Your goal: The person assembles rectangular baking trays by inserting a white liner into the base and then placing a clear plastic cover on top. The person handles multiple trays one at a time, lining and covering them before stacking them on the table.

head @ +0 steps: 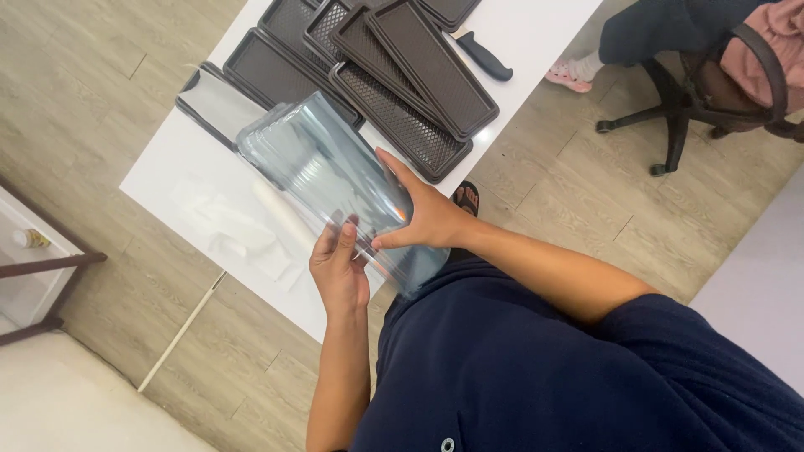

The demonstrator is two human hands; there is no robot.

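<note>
Stack of clear plastic lids [335, 180] held above the near edge of the white table [536, 29] — left hand [339, 268] pinching its near end, right hand [427, 213] closed along its side. Brown mesh-bottomed trays [402, 75] overlap toward the far edge — a black-handled knife [481, 54] just beside them.
</note>
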